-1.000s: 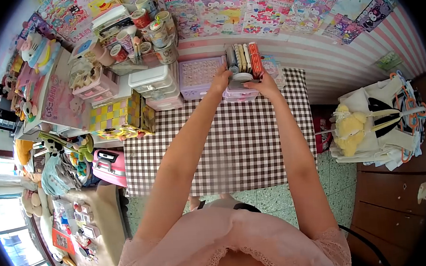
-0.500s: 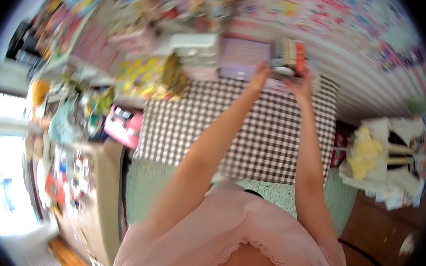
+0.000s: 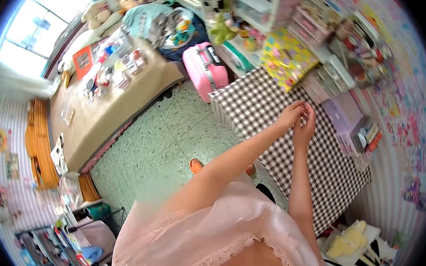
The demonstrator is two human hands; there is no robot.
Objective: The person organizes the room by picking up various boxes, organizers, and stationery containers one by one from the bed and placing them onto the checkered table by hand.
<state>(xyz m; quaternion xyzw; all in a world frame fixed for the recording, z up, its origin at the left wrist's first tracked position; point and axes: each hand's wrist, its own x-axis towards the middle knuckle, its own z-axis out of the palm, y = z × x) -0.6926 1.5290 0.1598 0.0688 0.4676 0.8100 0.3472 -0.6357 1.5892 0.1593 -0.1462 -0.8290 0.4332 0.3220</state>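
Observation:
My left hand [image 3: 292, 116] and my right hand [image 3: 305, 129] meet above the black-and-white checked cloth [image 3: 250, 100] on the table. Their fingertips touch or overlap, with the fingers loosely bent and partly spread. I see nothing held in either. Beyond them, along the wall, stands a purple box [image 3: 342, 114]. Next to it, a small holder [image 3: 369, 133] has grey and orange-red items in it. The yellow patterned box [image 3: 289, 58] sits at the far end of the cloth.
A pink suitcase [image 3: 204, 72] stands on the floor beside the table. White drawers [image 3: 336, 75] are against the wall. The bed [image 3: 122, 109] carries several small items at the left. Yellow cloth [image 3: 347, 239] lies near the table's right end.
My view has turned left, bringing the bed and floor into sight. Both hands have left the small holder by the wall and come together over the cloth.

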